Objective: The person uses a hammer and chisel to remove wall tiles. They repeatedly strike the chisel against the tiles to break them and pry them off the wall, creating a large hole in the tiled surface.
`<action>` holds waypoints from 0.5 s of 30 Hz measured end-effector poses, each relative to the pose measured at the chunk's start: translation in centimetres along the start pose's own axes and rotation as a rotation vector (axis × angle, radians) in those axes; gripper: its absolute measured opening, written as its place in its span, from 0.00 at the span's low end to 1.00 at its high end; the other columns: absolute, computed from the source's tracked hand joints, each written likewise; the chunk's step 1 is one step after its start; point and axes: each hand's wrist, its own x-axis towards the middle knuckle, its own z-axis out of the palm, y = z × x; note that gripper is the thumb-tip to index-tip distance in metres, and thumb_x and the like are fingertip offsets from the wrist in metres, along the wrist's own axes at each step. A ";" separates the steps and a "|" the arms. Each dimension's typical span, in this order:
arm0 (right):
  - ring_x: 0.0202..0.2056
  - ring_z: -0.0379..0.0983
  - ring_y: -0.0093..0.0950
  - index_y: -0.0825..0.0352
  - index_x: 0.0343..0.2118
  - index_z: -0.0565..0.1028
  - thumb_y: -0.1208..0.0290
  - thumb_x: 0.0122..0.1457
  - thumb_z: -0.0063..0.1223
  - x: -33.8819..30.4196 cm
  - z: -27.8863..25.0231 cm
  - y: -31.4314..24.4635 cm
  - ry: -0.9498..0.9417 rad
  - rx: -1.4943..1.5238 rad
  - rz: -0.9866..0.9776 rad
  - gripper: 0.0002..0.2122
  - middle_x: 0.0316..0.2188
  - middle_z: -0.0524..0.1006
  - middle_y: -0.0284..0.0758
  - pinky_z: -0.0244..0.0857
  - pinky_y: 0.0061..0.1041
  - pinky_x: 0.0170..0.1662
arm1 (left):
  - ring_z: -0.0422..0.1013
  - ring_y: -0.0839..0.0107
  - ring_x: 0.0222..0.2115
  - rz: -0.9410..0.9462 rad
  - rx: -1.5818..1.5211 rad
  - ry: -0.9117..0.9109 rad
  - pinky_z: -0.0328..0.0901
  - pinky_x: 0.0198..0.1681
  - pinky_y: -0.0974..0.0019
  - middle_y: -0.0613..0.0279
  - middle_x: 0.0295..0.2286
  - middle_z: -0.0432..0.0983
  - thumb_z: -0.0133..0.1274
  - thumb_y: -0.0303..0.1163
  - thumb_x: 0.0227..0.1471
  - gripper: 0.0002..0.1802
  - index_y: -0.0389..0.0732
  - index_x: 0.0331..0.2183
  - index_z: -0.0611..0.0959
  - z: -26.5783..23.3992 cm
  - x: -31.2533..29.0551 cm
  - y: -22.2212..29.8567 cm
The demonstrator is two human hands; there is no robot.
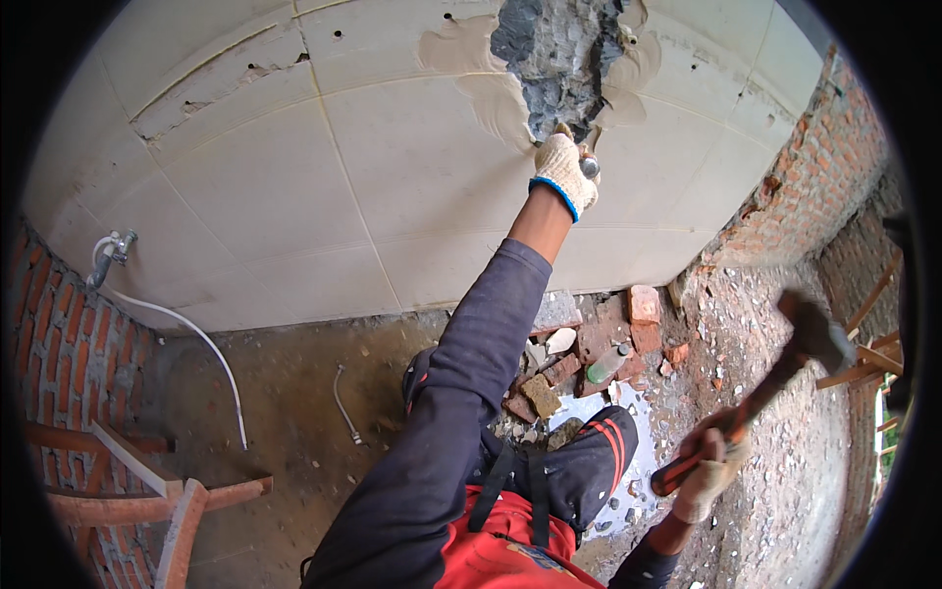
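While my left hand [563, 173], gloved, is clenched around a chisel [587, 162] pressed against the tiled wall [294, 187] at the lower edge of the broken grey hole [559, 59], my right hand [708, 469] grips the handle of a hammer [785, 363], its head raised out to the right, well apart from the chisel. Broken bricks [608, 339] lie on the ground below the hole

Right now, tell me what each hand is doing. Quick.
Left hand: gloved, closed around a chisel set against the broken patch of the tiled wall.
Right hand: gloved, closed on the hammer handle, raised off the wall.
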 end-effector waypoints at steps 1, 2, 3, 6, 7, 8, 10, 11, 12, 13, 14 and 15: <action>0.15 0.64 0.19 0.69 0.30 0.66 0.62 0.51 0.51 1.4 0.7 -1.6 0.097 0.071 -0.131 0.14 0.15 0.67 0.31 0.59 0.17 0.18 | 0.65 0.75 0.18 -0.004 0.033 -0.009 0.59 0.19 0.69 0.67 0.22 0.67 0.41 0.26 0.50 0.06 0.49 0.29 0.71 0.2 -0.1 0.2; 0.16 0.63 0.19 0.69 0.33 0.65 0.62 0.53 0.50 3.0 1.3 -2.9 0.212 0.140 -0.201 0.14 0.17 0.68 0.32 0.58 0.17 0.18 | 0.66 0.74 0.21 0.021 0.035 0.015 0.62 0.21 0.68 0.67 0.24 0.68 0.41 0.26 0.50 0.05 0.46 0.30 0.72 0.6 -0.1 0.3; 0.15 0.62 0.19 0.69 0.36 0.63 0.64 0.57 0.47 4.9 1.9 -3.9 0.191 0.188 -0.338 0.13 0.18 0.67 0.33 0.56 0.18 0.18 | 0.67 0.73 0.21 -0.003 -0.029 0.022 0.63 0.22 0.67 0.66 0.24 0.69 0.41 0.27 0.51 0.04 0.45 0.30 0.72 0.8 -0.1 0.4; 0.14 0.55 0.18 0.68 0.36 0.62 0.68 0.58 0.45 8.9 3.5 -5.6 0.149 0.365 -0.533 0.10 0.14 0.61 0.29 0.53 0.19 0.16 | 0.65 0.76 0.20 -0.027 -0.060 0.041 0.68 0.21 0.69 0.68 0.23 0.65 0.42 0.23 0.50 0.10 0.52 0.27 0.72 1.5 0.3 0.6; 0.14 0.54 0.19 0.68 0.36 0.63 0.73 0.56 0.45 9.7 4.7 -5.3 0.095 0.602 -0.579 0.07 0.13 0.59 0.28 0.53 0.18 0.16 | 0.65 0.77 0.20 -0.044 -0.096 0.000 0.66 0.20 0.70 0.69 0.23 0.65 0.42 0.24 0.50 0.09 0.53 0.27 0.71 1.6 0.7 0.5; 0.14 0.56 0.19 0.69 0.37 0.63 0.76 0.55 0.45 10.1 6.0 -5.0 0.092 0.614 -0.539 0.08 0.13 0.61 0.28 0.55 0.19 0.16 | 0.65 0.77 0.20 -0.060 -0.134 -0.029 0.65 0.19 0.70 0.70 0.23 0.65 0.42 0.24 0.51 0.09 0.53 0.27 0.71 1.5 1.0 0.4; 0.16 0.62 0.20 0.71 0.37 0.65 0.83 0.48 0.43 10.1 9.6 -3.7 -0.011 0.132 -0.537 0.11 0.16 0.65 0.31 0.59 0.19 0.19 | 0.64 0.76 0.20 -0.028 -0.060 0.014 0.61 0.19 0.68 0.71 0.22 0.65 0.40 0.28 0.53 0.07 0.54 0.29 0.70 1.7 2.1 0.0; 0.17 0.63 0.18 0.70 0.32 0.68 0.84 0.46 0.42 10.0 11.2 -3.0 -0.001 -0.069 -0.169 0.09 0.16 0.67 0.32 0.59 0.19 0.20 | 0.63 0.76 0.20 -0.023 -0.043 0.017 0.61 0.20 0.68 0.71 0.22 0.64 0.40 0.30 0.54 0.05 0.54 0.29 0.70 1.5 2.7 -0.1; 0.17 0.63 0.17 0.70 0.26 0.70 0.82 0.46 0.44 10.4 12.9 -2.2 -0.134 -0.340 -0.074 0.04 0.16 0.68 0.30 0.58 0.18 0.20 | 0.63 0.76 0.20 0.032 -0.042 -0.037 0.61 0.20 0.68 0.71 0.21 0.64 0.41 0.32 0.55 0.04 0.53 0.29 0.70 1.4 3.3 -0.5; 0.16 0.63 0.17 0.70 0.24 0.70 0.81 0.45 0.45 10.2 13.4 -1.9 -0.360 -0.509 -0.017 0.03 0.15 0.68 0.29 0.57 0.18 0.20 | 0.66 0.73 0.24 -0.006 -0.146 -0.110 0.64 0.27 0.65 0.69 0.24 0.69 0.38 0.41 0.58 0.09 0.51 0.33 0.72 1.1 3.8 -0.7; 0.16 0.63 0.17 0.70 0.25 0.70 0.80 0.46 0.46 10.5 14.3 -1.3 -0.397 -0.564 -0.084 0.02 0.14 0.68 0.29 0.57 0.18 0.20 | 0.67 0.73 0.25 -0.076 -0.177 -0.159 0.65 0.28 0.66 0.66 0.27 0.70 0.38 0.39 0.58 0.09 0.49 0.34 0.72 0.6 4.2 -1.4; 0.16 0.63 0.17 0.70 0.25 0.70 0.80 0.46 0.46 10.2 13.8 -1.3 -0.392 -0.551 -0.098 0.02 0.14 0.69 0.29 0.57 0.18 0.20 | 0.68 0.73 0.27 -0.096 -0.203 -0.264 0.65 0.30 0.66 0.63 0.30 0.71 0.38 0.37 0.58 0.10 0.47 0.35 0.73 0.4 4.5 -1.5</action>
